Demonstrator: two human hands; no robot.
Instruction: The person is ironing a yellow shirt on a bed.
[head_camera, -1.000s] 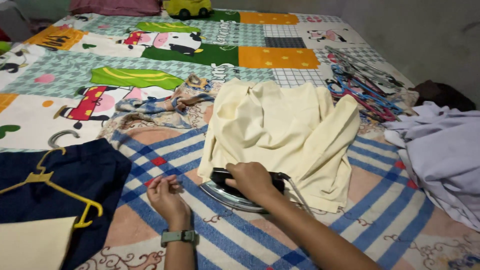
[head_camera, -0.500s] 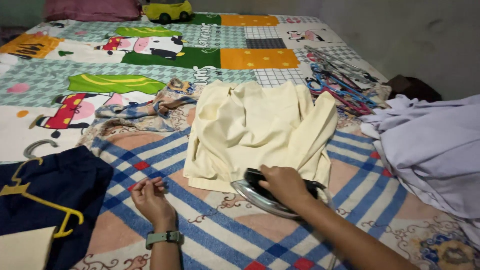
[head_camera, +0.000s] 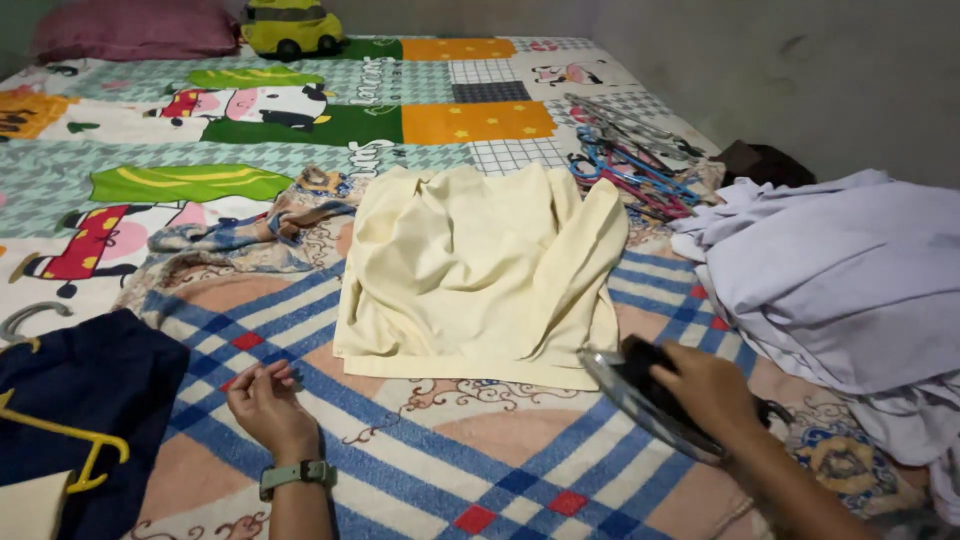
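Right grip (head_camera: 705, 388) clasps iron (head_camera: 640, 395) beside cream shirt (head_camera: 480, 270); left grip (head_camera: 262, 402) loosely curled.

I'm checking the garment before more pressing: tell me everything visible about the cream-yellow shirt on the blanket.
The cream-yellow shirt looks like plain woven cotton, loosely folded with creases and a sleeve turned over its right side. It lies flat on the blue-striped blanket. The black-handled iron, gripped by the right hand, sits just off its lower right corner.

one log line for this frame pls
right hand: grips iron, tilted, off shirt | left hand: resting on striped blanket | cream shirt: spread flat | white clothes pile: right of iron
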